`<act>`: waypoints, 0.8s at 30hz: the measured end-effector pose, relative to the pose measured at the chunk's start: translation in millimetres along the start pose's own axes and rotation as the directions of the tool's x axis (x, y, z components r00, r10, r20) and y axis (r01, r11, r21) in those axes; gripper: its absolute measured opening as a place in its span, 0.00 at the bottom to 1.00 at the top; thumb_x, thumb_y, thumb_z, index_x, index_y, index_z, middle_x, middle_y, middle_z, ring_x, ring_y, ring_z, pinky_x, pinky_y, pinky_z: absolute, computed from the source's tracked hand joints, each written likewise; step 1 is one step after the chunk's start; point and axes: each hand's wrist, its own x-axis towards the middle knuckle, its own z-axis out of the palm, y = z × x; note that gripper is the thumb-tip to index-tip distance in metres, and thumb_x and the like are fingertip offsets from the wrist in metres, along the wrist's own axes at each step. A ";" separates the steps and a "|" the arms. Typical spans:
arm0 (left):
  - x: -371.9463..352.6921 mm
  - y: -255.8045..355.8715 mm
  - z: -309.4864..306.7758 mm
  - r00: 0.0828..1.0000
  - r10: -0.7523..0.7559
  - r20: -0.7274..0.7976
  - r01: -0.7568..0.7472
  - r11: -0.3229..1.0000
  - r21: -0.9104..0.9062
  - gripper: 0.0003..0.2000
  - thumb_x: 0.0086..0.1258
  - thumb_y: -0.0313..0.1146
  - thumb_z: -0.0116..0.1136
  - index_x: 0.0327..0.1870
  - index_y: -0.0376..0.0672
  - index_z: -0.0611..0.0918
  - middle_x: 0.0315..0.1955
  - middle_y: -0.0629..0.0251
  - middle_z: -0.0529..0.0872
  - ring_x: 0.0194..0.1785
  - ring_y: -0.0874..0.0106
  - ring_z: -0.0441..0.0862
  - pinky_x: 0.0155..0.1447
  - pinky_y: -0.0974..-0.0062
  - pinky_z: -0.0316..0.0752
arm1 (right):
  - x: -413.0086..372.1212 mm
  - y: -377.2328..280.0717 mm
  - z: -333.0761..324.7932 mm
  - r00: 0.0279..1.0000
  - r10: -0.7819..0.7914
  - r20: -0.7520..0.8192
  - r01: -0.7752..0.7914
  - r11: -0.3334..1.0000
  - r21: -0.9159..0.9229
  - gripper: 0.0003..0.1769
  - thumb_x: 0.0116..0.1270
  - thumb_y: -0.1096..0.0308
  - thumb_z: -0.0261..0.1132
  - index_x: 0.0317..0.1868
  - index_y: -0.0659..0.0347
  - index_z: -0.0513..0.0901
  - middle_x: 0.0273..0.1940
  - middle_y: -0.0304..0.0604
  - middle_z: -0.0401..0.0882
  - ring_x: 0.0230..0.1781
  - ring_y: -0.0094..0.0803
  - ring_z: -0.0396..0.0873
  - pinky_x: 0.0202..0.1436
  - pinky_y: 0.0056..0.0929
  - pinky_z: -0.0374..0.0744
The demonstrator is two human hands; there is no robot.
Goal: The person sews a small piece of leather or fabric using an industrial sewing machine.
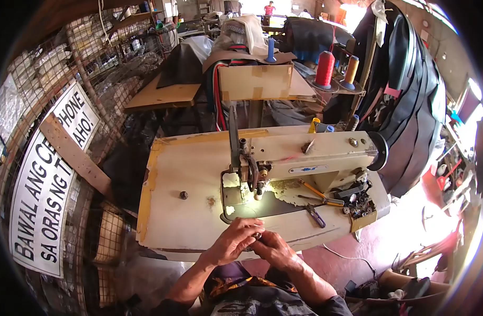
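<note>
My left hand (235, 241) and my right hand (276, 249) meet at the front edge of the sewing machine table (170, 226). Pinched between their fingertips is a small round metal part (257, 236), about the size of a bobbin case and mostly covered by the fingers. Just beyond them stands the industrial sewing machine (315, 152), its lamp lighting the needle area. To the left on the tabletop lies a small dark round piece (184, 195). Right of the needle are a screwdriver (333, 201), a yellow pencil (311, 188) and purple-handled thread snips (316, 216).
A box of small metal parts (363, 208) sits at the table's right end. Behind the machine are a red thread cone (324, 69), a yellow thread cone (350, 72) and a cardboard panel (254, 83). Dark sheets (410, 105) hang at right; a lettered sign (41, 205) stands left.
</note>
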 end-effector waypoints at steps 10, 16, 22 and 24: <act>-2.8 -17.2 3.4 0.943 -0.200 -0.265 0.228 0.970 0.079 0.15 0.76 0.29 0.58 0.61 0.40 0.81 0.49 0.55 0.81 0.50 0.62 0.82 0.54 0.69 0.77 | -7.6 -14.9 3.5 0.963 -0.147 -0.227 0.131 0.988 -0.082 0.08 0.71 0.72 0.65 0.44 0.69 0.81 0.35 0.47 0.86 0.35 0.27 0.83 0.39 0.28 0.80; -7.9 -31.0 9.6 0.898 -0.326 -0.297 0.306 0.945 -0.111 0.15 0.76 0.28 0.58 0.61 0.38 0.80 0.48 0.58 0.81 0.49 0.68 0.81 0.54 0.72 0.77 | -1.3 -8.1 -7.0 0.899 -0.171 -0.403 0.134 0.984 -0.118 0.08 0.69 0.70 0.68 0.42 0.67 0.85 0.21 0.38 0.78 0.21 0.19 0.71 0.26 0.25 0.70; -13.7 -65.5 21.7 0.807 -0.576 -0.127 0.441 0.733 -0.518 0.14 0.75 0.29 0.61 0.57 0.35 0.81 0.47 0.67 0.81 0.46 0.78 0.80 0.52 0.77 0.77 | 22.3 23.5 -9.4 0.859 -0.145 -0.492 0.038 0.974 -0.222 0.09 0.65 0.65 0.72 0.42 0.61 0.90 0.15 0.36 0.71 0.17 0.16 0.65 0.22 0.25 0.65; -14.2 -81.0 24.8 0.787 -0.610 -0.087 0.469 0.685 -0.558 0.14 0.74 0.30 0.63 0.56 0.35 0.82 0.46 0.68 0.82 0.45 0.78 0.82 0.54 0.77 0.78 | 32.9 38.8 -10.1 0.832 -0.198 -0.518 0.073 0.965 -0.252 0.10 0.65 0.64 0.72 0.42 0.60 0.90 0.15 0.36 0.70 0.17 0.17 0.64 0.22 0.25 0.65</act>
